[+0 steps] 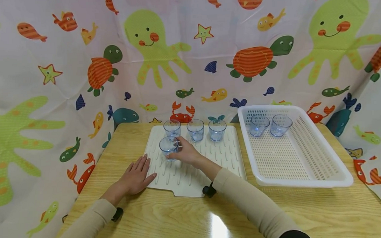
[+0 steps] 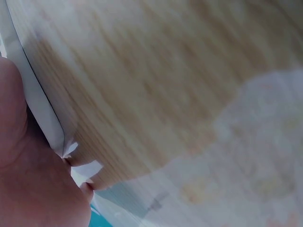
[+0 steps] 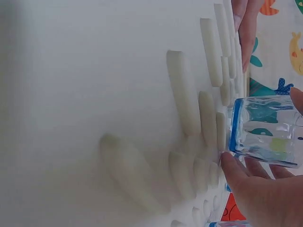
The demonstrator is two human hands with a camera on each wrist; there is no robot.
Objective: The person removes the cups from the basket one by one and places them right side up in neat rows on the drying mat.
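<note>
My right hand (image 1: 187, 152) grips a clear bluish drinking glass (image 1: 166, 148), thumb on one side and fingers on the other. In the right wrist view the glass (image 3: 265, 135) stands upright, its blue-tinted end close to the white ridged drying mat (image 1: 208, 167). Behind it, along the mat's far side, three similar glasses stand in a row: a left one (image 1: 172, 124), a middle one (image 1: 196, 131) and a right one (image 1: 217, 131). My left hand (image 1: 134, 178) rests flat with fingers spread at the mat's left edge; the left wrist view shows this edge beside the hand (image 2: 38, 189).
A white slotted plastic basket (image 1: 255, 165) stands on the right of the wooden table (image 1: 168, 217). Two more glasses, a left one (image 1: 259, 126) and a right one (image 1: 280, 125), sit at its far end. A sea-animal print curtain (image 1: 181, 35) hangs behind and at both sides.
</note>
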